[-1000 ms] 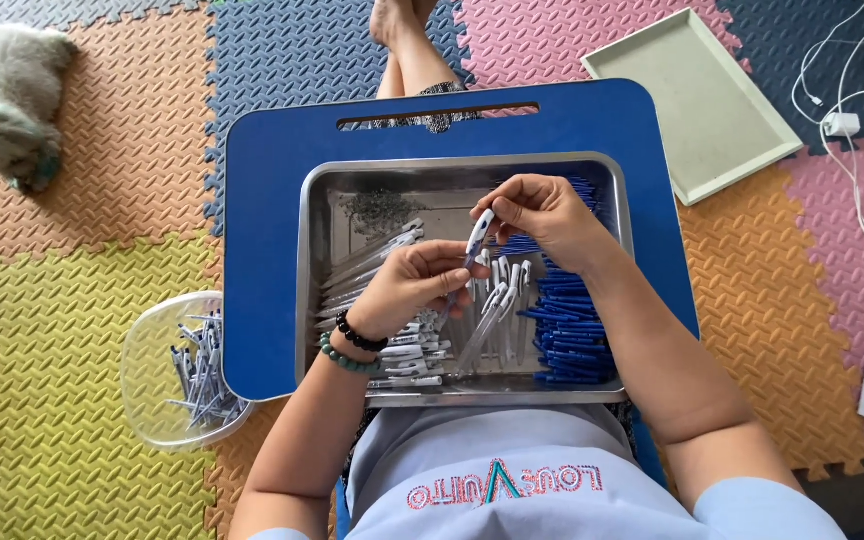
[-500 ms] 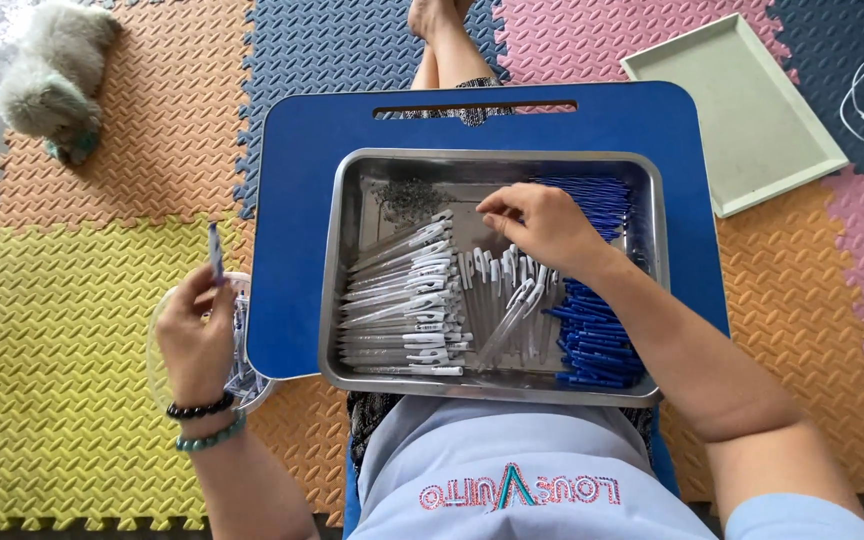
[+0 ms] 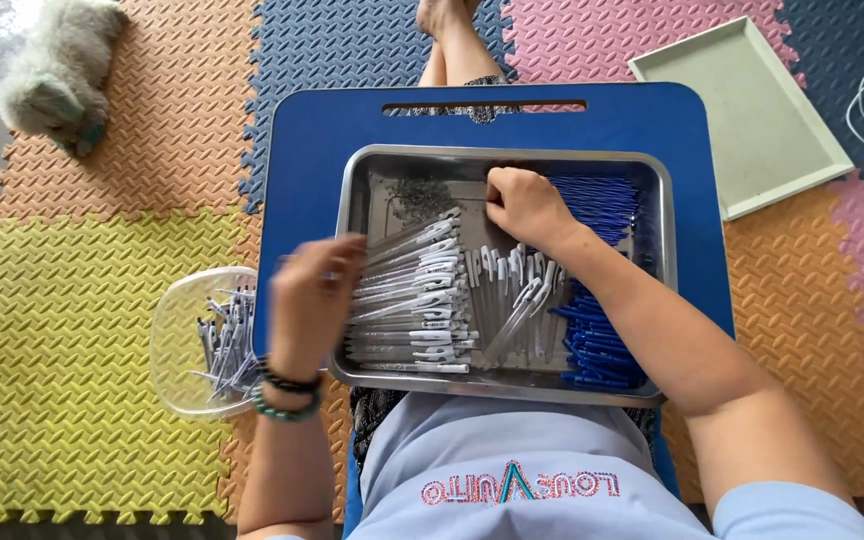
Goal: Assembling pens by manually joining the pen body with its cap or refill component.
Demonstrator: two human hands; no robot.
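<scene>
Our left hand (image 3: 314, 290) is blurred over the left rim of the steel tray (image 3: 352, 200); fingers look loosely open, and we can't tell if it holds anything. Our right hand (image 3: 524, 208) is curled narrow in the far middle of the tray, fingertips down on small parts there; what it pinches is hidden.

The tray sits on a blue lap board (image 3: 302, 150). In it, left to right: stacked white pen barrels (image 3: 412, 300), loose white pieces (image 3: 512, 290), and a pile of blue pieces (image 3: 592, 330).

On the floor mat at left, just beside the board, a clear plastic tub (image 3: 177, 340) holds a modest batch of finished-looking pens (image 3: 227, 335).

Judgement: some done, most left, with big stocks of parts in the tray.
</scene>
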